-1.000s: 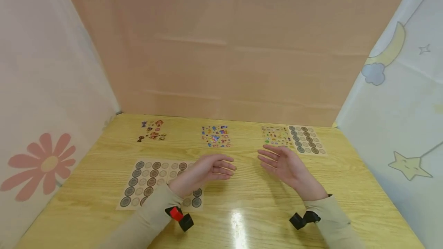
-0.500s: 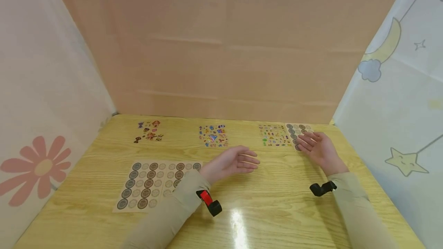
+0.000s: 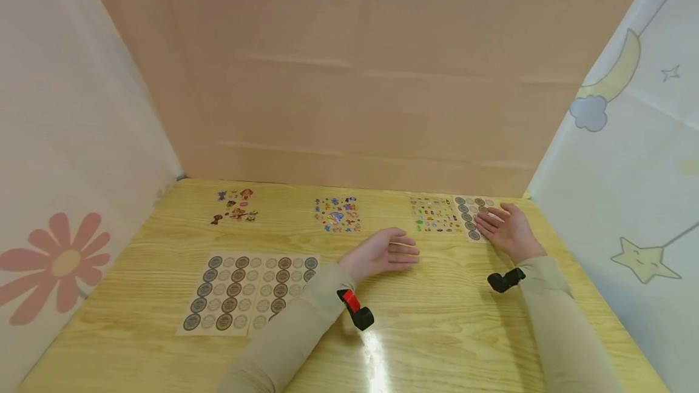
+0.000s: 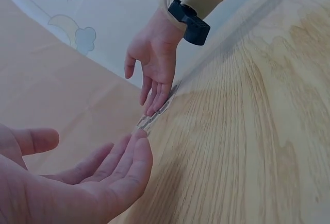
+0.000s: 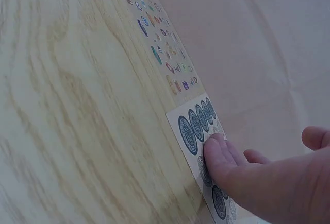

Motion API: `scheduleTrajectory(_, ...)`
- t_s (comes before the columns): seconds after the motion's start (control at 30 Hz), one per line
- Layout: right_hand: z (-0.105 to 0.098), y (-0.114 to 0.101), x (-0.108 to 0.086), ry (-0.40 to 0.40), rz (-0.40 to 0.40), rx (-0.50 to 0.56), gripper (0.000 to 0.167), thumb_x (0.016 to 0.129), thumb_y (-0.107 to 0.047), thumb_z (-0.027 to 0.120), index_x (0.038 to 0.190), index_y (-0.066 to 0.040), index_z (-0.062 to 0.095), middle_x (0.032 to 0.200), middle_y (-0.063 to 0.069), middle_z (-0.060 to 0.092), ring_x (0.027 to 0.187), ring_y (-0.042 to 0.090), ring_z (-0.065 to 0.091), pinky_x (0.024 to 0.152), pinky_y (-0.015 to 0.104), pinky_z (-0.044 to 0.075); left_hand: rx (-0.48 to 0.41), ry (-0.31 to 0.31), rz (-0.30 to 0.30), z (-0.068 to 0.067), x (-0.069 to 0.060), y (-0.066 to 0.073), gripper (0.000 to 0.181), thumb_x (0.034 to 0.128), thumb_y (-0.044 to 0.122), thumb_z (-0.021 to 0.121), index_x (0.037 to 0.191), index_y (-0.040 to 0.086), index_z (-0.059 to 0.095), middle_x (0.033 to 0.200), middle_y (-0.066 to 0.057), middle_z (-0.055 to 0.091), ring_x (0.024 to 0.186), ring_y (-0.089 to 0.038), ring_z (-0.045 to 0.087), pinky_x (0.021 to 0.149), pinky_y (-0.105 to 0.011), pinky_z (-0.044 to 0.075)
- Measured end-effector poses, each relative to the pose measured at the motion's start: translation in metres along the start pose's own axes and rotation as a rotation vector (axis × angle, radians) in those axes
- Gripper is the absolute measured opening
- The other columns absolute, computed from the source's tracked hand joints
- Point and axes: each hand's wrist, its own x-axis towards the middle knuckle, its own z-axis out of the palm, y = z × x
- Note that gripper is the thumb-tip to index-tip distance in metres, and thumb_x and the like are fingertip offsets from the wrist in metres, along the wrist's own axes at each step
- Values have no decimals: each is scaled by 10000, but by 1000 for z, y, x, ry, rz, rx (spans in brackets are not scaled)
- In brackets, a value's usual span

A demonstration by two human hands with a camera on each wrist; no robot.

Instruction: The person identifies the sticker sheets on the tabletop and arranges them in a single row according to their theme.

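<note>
On the table [image 3: 437,332], four sheets [image 3: 335,216] in a row behind, two more sheets [image 3: 240,290] front left.

Wood-grain table [image 3: 448,326], tan backdrop [image 3: 349,77], pale patterned walls [image 3: 60,108] either side.

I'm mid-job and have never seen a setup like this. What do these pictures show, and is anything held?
There's no robot: a person works with bare hands. The widest picture comes from a head-worn camera; the others come from a camera on each wrist, looking at that hand.

On the wooden table, paper with circles lies near the left. Along the back are three groups of small pictures and another circle sheet.

The right hand's fingers lie over that sheet; contact is unclear. The left hand is open. Neither appears to hold anything.
</note>
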Motion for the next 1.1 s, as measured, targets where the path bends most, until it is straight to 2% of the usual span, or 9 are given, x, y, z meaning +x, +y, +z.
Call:
scheduleTrajectory(0.23, -3, 5, -9, 13, 11, 21, 683, 1028, -419, 281, 1506, -231, -169, 1579, -16, -137, 1443, 166, -20, 1161, 304, 83, -9, -14, -14, 20, 13, -5, 485, 1001, 260, 450, 1317, -107, 477, 1239, -256, 564, 1154, -401, 542, 1011, -484, 414)
scheduleTrajectory(0.5, 8, 24, -33, 119, -13, -47, 632, 1036, -381, 216, 1517, -180, -143, 1583, 1, -70, 1441, 170, 28, 1157, 297, 115, -10, -19, -18, 46, 24, -17, 473, 987, 236, 478, 1305, -114, 478, 1270, -268, 538, 1146, -405, 544, 994, -480, 432)
scheduleTrajectory(0.63, 17, 39, -45, 157, -37, -103, 612, 1038, -354, 188, 1521, -140, -122, 1571, 45, -2, 1439, 198, 60, 1154, 302, 146, -16, 3, -19, 52, 29, -22, 475, 972, 236, 499, 1301, -107, 487, 1244, -253, 560, 1145, -412, 543, 985, -487, 438)
scheduleTrajectory(0.8, 25, 47, -58, 121, -34, -151, 604, 1040, -336, 200, 1528, -106, -71, 1534, 131, 83, 1428, 267, 94, 1156, 349, 161, -27, 35, 1, 52, 36, -26, 469, 966, 233, 514, 1305, -90, 485, 1233, -265, 561, 1139, -420, 542, 986, -493, 435)
scheduleTrajectory(0.87, 25, 43, -64, 116, -38, -189, 541, 1040, -341, 221, 1519, -134, 77, 1509, 139, 141, 1399, 279, 180, 1154, 354, 173, -33, 31, 13, 51, 38, -26, 479, 970, 236, 511, 1314, -95, 475, 1250, -281, 544, 1152, -424, 530, 996, -493, 425)
scheduleTrajectory(0.97, 19, 32, -69, 123, -63, -285, 411, 1039, -357, 252, 1407, -175, 249, 1502, 140, 153, 1331, 240, 280, 1145, 342, 199, -50, 7, 20, 52, 42, -26, 511, 981, 252, 493, 1342, -105, 440, 1298, -304, 497, 1202, -432, 486, 1029, -494, 390)
scheduleTrajectory(1.03, 12, 25, -70, 146, -84, -385, 406, 1034, -373, 247, 1388, -173, 267, 1540, 173, 86, 1337, 269, 267, 1134, 335, 217, -68, -7, 17, 55, 45, -26, 540, 984, 273, 489, 1363, -104, 415, 1329, -310, 465, 1237, -437, 450, 1048, -500, 365)
scheduleTrajectory(1.1, 5, 19, -71, 180, -94, -475, 493, 1027, -385, 230, 1460, -152, 198, 1561, 184, -12, 1380, 305, 171, 1124, 332, 216, -92, -18, 10, 58, 48, -26, 577, 983, 296, 488, 1389, -100, 382, 1358, -314, 433, 1271, -437, 411, 1065, -506, 339)
